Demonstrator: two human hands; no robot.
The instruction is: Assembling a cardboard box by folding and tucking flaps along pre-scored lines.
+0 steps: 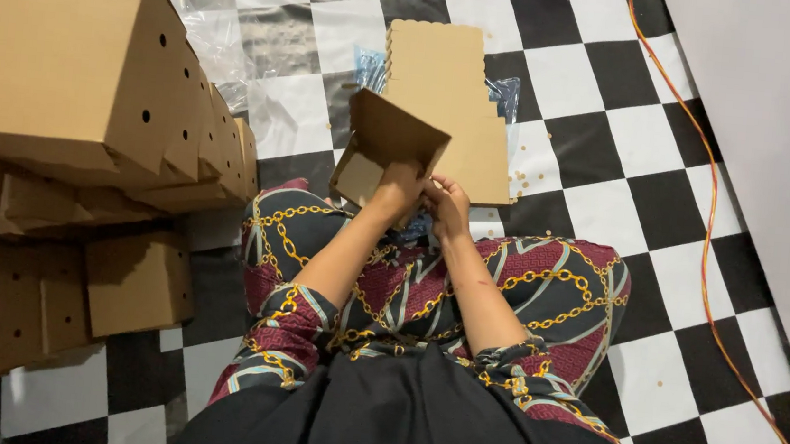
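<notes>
You sit cross-legged on the checkered floor (588, 87) | left hand (396, 190) and right hand (449, 206) both pinch the half-folded cardboard box (385, 145) over your lap, panels raised for creasing | flat blanks (444, 93) just beyond it, finished boxes (76, 61) stacked left of it

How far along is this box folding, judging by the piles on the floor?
Done: a pile of folded boxes with small round holes sits beside the person. In hand: the left hand and right hand hold a half-folded box over the lap. Left: a stack of flat cardboard blanks lies ahead on the checkered floor; how many, I cannot tell.
</notes>
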